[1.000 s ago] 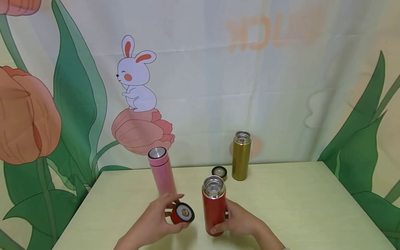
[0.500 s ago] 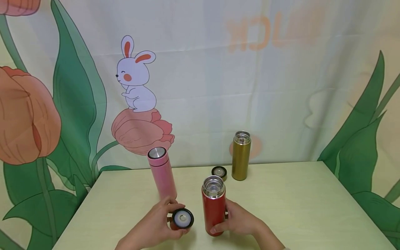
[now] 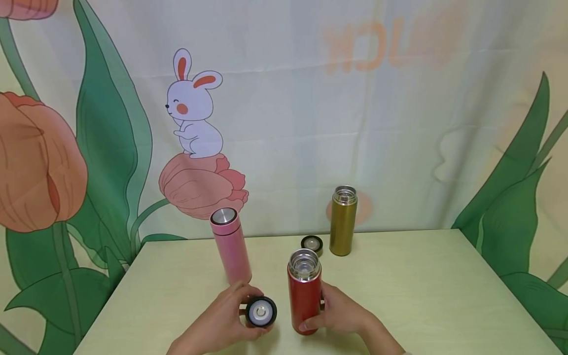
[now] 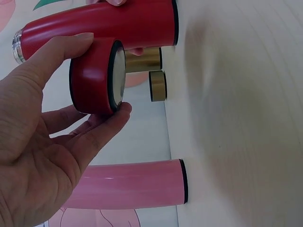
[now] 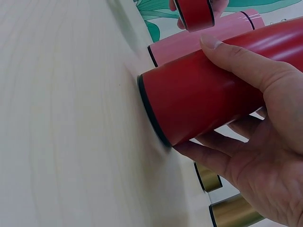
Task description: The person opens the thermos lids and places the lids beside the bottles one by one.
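Note:
My left hand (image 3: 225, 314) pinches a red lid (image 4: 93, 75) between thumb and fingers. The lid's pale underside, ringed in black, faces the head camera, just left of the red thermos bottle (image 3: 305, 303). That bottle has no lid on, and its steel mouth shows at the top. My right hand (image 3: 340, 310) grips it low down from the right, the thumb lying across its front. In the right wrist view, the bottle's black-rimmed base (image 5: 154, 113) is right at the tabletop.
Behind the left hand a pink thermos (image 3: 231, 251) stands with its lid on. Farther back is a lidless gold thermos (image 3: 342, 227), and its gold lid (image 3: 312, 244) lies underside up beside it. A printed curtain (image 3: 284, 123) hangs behind the pale table (image 3: 443, 296).
The left fingers have turned the red lid so its underside faces the head camera more squarely, and the lid sits slightly lower. The right hand and red bottle have stayed in place.

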A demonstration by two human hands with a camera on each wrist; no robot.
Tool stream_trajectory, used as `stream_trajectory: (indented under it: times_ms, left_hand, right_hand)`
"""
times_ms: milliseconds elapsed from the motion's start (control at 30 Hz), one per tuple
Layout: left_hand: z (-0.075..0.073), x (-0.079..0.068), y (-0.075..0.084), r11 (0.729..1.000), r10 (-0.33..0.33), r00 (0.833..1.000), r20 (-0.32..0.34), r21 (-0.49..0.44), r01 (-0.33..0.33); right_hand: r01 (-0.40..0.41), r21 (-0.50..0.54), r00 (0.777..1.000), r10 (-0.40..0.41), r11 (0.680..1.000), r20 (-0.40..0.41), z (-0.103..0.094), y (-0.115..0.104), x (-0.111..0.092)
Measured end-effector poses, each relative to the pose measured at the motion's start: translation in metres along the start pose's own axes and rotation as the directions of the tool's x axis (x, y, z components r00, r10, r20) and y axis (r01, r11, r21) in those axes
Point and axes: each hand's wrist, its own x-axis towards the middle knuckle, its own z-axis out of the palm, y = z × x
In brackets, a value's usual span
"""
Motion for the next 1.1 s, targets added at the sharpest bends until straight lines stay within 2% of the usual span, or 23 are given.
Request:
stream_trajectory:
  times_ms: [200,567,833,1100]
  left_hand:
    - [0.001,-0.001,0.0,1.0,-0.007,1.0,-0.02,0.019,0.008]
    - [0.002,-0.003,-0.003,0.991,0.077,0.989,-0.13,0.117,-0.061]
    - [0.002,0.004,-0.001,0.99,0.093,0.984,-0.149,0.117,-0.076]
    - [0.01,0.01,0.004,0.979,0.183,0.964,-0.195,0.125,-0.161]
  right_hand:
    - [0.011,-0.029,1.0,-0.011,1.0,-0.018,0.003,-0.002,0.002]
    - [0.024,-0.031,0.997,-0.026,0.999,-0.078,0.013,-0.005,0.009]
    - [0.036,-0.047,0.989,-0.042,0.998,-0.143,0.017,-0.007,0.007]
    - [0.015,-0.08,0.975,-0.032,0.997,-0.221,0.012,-0.006,0.0]
